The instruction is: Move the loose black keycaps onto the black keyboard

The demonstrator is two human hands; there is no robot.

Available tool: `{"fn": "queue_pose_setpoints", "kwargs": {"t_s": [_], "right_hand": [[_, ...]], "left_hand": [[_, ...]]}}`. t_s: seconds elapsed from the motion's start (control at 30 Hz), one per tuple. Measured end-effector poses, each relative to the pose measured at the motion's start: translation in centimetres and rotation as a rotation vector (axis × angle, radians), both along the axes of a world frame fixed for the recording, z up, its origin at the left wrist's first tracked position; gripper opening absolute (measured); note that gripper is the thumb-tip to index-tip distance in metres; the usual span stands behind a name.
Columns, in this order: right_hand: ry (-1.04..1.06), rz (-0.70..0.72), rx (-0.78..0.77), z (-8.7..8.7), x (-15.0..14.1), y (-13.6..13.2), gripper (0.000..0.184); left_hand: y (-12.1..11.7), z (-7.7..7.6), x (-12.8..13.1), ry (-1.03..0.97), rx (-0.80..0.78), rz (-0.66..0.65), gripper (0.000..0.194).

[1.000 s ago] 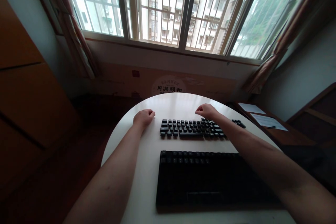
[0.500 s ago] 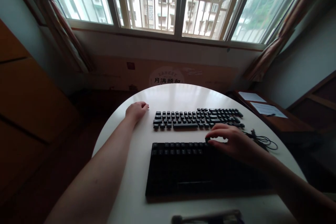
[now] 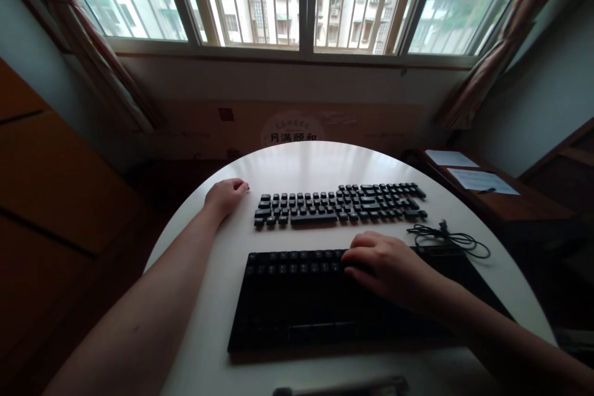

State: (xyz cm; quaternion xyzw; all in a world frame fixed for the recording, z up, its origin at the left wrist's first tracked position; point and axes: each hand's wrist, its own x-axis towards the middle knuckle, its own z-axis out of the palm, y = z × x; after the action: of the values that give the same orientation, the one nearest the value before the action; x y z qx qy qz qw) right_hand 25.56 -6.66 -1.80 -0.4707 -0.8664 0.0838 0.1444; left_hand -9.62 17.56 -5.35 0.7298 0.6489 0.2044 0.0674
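Observation:
A black keyboard (image 3: pixel 288 300) lies on the round white table, with keycaps in its top two rows on the left and a dark bare area below. My right hand (image 3: pixel 378 260) is over the keyboard, its bent fingers and thumb closed at the right end of those rows. They are down on a keycap there, mostly hidden by the fingers. Loose black keycaps (image 3: pixel 313 218) stand in rows behind the keyboard, laid out like a full key set. Left of them, my left hand (image 3: pixel 227 195) rests on the table with fingers curled in and nothing visible in them.
A coiled black cable (image 3: pixel 457 240) lies by the keyboard's far right corner. At the near edge of view a dark, blurred object (image 3: pixel 343 388) is partly cut off. Papers (image 3: pixel 482 180) and a pen lie on a brown side table to the right.
My right hand has lowered a keycap from just above the top row onto the keyboard. The left hand stays resting on the table. The view has shifted slightly.

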Motion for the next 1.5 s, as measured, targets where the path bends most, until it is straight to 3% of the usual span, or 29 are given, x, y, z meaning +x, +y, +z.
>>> {"fn": "queue_pose_setpoints", "kwargs": {"t_s": [0.27,0.4,0.53,0.6,0.67,0.73,0.8,0.87,0.93,1.03,1.23,1.5], "right_hand": [[-0.041,0.013,0.016,0.1,0.0,0.0,0.014],[-0.066,-0.004,0.033,0.2,-0.3,-0.1,0.013],[-0.072,-0.032,0.035,0.3,-0.6,-0.3,0.012],[-0.052,-0.053,0.044,0.3,-0.7,-0.3,0.01],[-0.02,-0.085,0.058,0.1,-0.6,-0.3,0.006],[0.002,-0.116,0.067,0.0,-0.5,-0.2,0.007],[0.008,-0.114,0.065,-0.1,-0.4,-0.1,0.01],[0.01,-0.076,0.057,-0.1,-0.1,0.1,0.011],[0.013,-0.006,0.039,0.2,0.4,0.2,0.011],[0.043,0.103,-0.012,0.9,1.4,0.3,0.012],[0.103,0.193,-0.093,1.6,2.7,0.9,0.019],[0.238,0.145,-0.11,0.8,2.7,1.6,0.022]], "left_hand": [[0.0,-0.1,0.2,-0.003,0.039,-0.005,0.033],[-0.3,0.3,0.1,-0.031,0.13,0.036,0.033],[-2.2,3.0,1.4,-0.087,0.522,0.043,0.033],[-4.4,5.2,3.4,-0.131,0.692,-0.066,0.034],[-7.1,7.3,6.4,-0.195,0.747,-0.179,0.034],[-9.9,8.7,9.6,-0.179,0.62,-0.336,0.03],[-12.3,9.1,12.4,-0.027,0.333,-0.507,0.027],[-14.2,8.6,14.2,0.107,0.067,-0.688,0.021],[-15.4,7.6,14.9,0.115,-0.087,-0.789,0.022],[-16.6,6.0,15.0,0.031,-0.268,-0.791,0.029],[-17.9,4.1,15.3,0.032,-0.257,-0.742,0.032],[-18.1,4.0,15.6,0.125,-0.238,-0.703,0.032]]}}
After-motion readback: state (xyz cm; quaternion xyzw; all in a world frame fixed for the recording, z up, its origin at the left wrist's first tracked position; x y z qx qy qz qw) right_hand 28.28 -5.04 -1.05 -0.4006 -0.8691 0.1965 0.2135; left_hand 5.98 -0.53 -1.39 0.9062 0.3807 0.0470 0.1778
